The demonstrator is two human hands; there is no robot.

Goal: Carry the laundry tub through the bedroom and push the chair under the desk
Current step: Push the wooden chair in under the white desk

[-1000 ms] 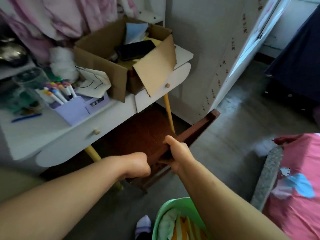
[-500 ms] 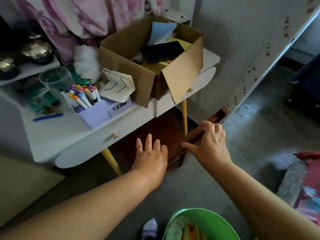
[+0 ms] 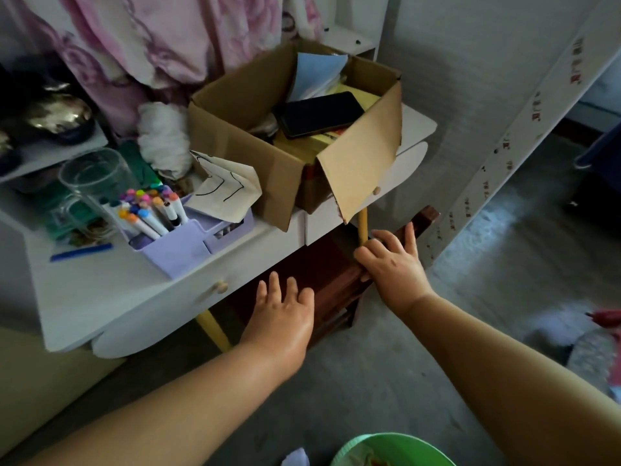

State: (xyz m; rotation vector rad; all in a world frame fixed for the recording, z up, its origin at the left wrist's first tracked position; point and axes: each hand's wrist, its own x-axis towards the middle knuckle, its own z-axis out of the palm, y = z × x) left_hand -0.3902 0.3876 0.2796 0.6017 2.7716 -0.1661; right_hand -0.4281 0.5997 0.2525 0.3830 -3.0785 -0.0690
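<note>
The fingers [image 3: 409, 234] of the right hand [image 3: 393, 267] lie spread and flat over the top rail of the chair [image 3: 336, 277], thumb out to the left along the wood, gripping nothing. The left hand [image 3: 282, 311] is likewise open, its fingers [image 3: 274, 284] fanned and pointing at the chair's seat; whether they touch the wood cannot be told. Both bare forearms reach in from the bottom of the view.

The dark red-brown chair stands mostly under the white desk [image 3: 141, 290], its seat in shadow beneath the drawer fronts and only the back rail jutting out past the desk's right end, beside a yellow desk leg [image 3: 362, 227]. A second yellow leg [image 3: 211, 327] slants down just left of the left hand.

On the desk sit a cardboard box [image 3: 255, 139] with a black phone [image 3: 322, 114] lying on top of its contents, a purple organiser [image 3: 188, 247] full of markers [image 3: 151, 210], a clear glass jug [image 3: 90, 176] and a folded paper [image 3: 225, 186] with black lines. Pink cloth [image 3: 161, 38] hangs behind.

The green laundry tub [image 3: 393, 450] rests on the grey floor [image 3: 369, 381] at the bottom edge, between the forearms, only its rim showing.
</note>
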